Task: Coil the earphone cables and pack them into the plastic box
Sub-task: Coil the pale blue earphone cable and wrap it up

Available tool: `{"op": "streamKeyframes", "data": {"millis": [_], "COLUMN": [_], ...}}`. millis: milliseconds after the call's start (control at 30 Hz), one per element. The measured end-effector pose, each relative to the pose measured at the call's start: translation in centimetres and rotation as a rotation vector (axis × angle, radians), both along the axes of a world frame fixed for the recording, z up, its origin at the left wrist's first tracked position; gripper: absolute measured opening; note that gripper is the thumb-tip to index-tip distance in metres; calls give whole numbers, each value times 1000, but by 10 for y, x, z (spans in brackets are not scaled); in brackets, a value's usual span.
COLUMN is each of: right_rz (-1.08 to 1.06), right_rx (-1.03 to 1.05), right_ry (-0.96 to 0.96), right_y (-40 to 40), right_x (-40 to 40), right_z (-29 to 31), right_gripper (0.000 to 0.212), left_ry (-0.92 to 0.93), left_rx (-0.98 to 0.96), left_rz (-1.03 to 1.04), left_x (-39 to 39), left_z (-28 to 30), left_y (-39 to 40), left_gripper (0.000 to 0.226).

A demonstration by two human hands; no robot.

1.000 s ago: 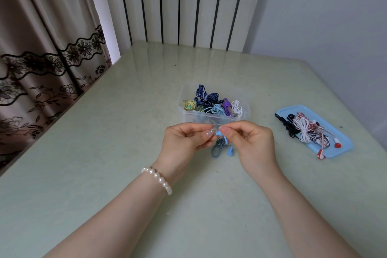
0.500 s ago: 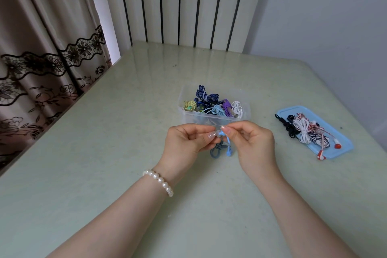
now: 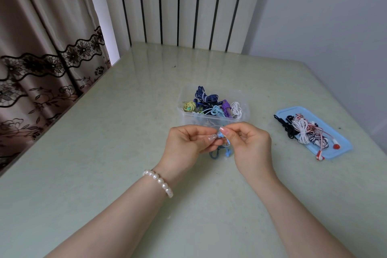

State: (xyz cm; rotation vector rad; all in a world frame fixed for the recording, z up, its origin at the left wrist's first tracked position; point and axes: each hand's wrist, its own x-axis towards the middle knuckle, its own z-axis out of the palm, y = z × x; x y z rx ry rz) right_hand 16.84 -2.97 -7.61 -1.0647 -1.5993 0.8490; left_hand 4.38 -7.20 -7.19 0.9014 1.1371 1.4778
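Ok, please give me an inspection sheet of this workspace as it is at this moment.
Surface: pale green table.
Job's things: clear plastic box with coiled earphones; blue earphone cable between the hands.
Clutter: blue tray holding uncoiled earphones.
Grippers: left hand and right hand both pinch the blue earphone cable.
Cables: one loop hangs below the hands.
Surroundings: curtain, striped wall panel.

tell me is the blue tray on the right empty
No, the blue tray holds a tangle of earphones in black, white and red that are not yet packed.
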Motion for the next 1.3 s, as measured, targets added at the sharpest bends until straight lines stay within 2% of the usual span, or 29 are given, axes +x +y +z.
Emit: {"op": "streamKeyframes", "data": {"millis": [300, 467, 600, 733, 767, 833, 900, 967, 1133, 1300], "right_rz": [-107, -154, -180, -210, -200, -140, -54, 15, 77, 86], "right_rx": [24, 51, 148, 353, 345, 182, -23, -107, -183, -176], "right_ry": [6, 37, 17, -91, -82, 21, 136, 181, 175, 191], "right_y": [-4, -3, -3, -1, 0, 2, 3, 3, 1, 0], "right_x": [-5, -6, -7, -8, -7, -6, -4, -2, -1, 0], "right_z": [-4, -7, -9, -11, -11, -9, -4, 0, 5, 8], "right_gripper": [19, 25, 7, 16, 15, 12, 20, 22, 19, 16], "left_ry": [-18, -51, -136, -161, -174, -204, -197, -148, 20, 101], "left_rx": [3, 13, -2, -8, -11, -20, -20, -4, 59, 81], "left_rz": [-7, 5, -9, -15, -13, 3, 29, 44, 66, 77], "left_x": [5, 10, 12, 13, 12, 10, 7, 5, 5, 4], "left_z": [5, 6, 7, 7, 7, 7, 8, 8, 10, 6], "left_y": [-4, -6, -7, -7, -7, -5, -4, -3, -5, -4], "left_gripper": [17, 20, 22, 22, 21, 19, 18, 17, 19, 24]}}
